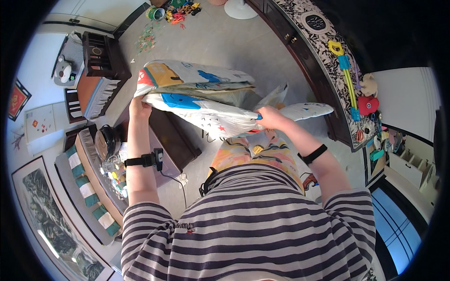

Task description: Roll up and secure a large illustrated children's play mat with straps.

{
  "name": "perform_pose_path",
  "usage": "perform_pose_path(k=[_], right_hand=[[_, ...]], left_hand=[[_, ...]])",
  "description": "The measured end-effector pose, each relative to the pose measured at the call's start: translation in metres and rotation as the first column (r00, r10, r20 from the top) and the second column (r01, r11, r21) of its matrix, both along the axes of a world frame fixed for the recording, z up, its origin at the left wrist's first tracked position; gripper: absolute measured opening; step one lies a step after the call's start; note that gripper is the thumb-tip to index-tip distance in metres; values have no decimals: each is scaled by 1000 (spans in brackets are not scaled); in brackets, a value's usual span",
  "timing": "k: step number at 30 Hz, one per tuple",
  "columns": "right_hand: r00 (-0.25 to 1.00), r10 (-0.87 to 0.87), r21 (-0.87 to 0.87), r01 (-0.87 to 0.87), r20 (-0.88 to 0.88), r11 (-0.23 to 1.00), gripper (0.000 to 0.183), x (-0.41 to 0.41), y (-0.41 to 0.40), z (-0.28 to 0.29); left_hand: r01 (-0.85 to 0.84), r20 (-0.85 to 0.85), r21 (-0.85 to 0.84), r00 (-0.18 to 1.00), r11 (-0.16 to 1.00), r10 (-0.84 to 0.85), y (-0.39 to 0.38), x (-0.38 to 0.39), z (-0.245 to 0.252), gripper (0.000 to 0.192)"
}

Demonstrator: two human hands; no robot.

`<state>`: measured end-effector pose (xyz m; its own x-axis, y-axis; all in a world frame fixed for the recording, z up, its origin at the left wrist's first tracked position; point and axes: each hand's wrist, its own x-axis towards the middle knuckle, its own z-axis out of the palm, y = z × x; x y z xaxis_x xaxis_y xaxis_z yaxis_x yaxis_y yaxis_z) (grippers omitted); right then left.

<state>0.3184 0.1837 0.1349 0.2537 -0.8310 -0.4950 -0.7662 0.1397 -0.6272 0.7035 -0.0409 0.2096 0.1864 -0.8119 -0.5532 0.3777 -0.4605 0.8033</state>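
Observation:
A white printed sheet (207, 114), soft and with blue, yellow and red cartoon pictures, hangs folded over the floor in front of me. My left hand (140, 108) grips its left edge, where two layers meet. Farther right, my right hand (272, 118) pinches the near layer by its edge. Between the upper and lower layers a gap shows the greyish underside. A loose flap of the sheet (309, 110) sticks out to the right beyond my right wrist. Whether the material is cloth or plastic I cannot tell.
Small toys (179, 14) and scattered bits (146, 38) lie on the grey floor ahead. A long dark cabinet (306, 73) runs along the right, with a toy shovel (346, 77) on top. A low table (172, 140) stands close on the left, before a sofa (84, 182).

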Motion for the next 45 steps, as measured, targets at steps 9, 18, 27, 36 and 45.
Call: perform_pose_path(k=[9,18,27,36,45], right_hand=[[980,-194,-242,176,-53,954,68,4,-20,-38],[984,-51,-374,113,173,921,87,67,-105,-67],[940,-78,-229,161,333,960,42,93,-70,-41],[980,-132,-662,3,-145,750,24,5,-24,106],[902,-96,-690,-251,-422,679,14,4,22,111]], left_hand=[[116,-10,39,993,993,-115,28,-67,78,33],[147,-141,-96,977,984,-160,79,-88,144,38],[64,-111,-302,989,951,-102,34,-20,127,36],[-60,-57,32,996,998,62,0,10,-79,29],[457,530,646,309,612,-790,78,-43,-185,76]])
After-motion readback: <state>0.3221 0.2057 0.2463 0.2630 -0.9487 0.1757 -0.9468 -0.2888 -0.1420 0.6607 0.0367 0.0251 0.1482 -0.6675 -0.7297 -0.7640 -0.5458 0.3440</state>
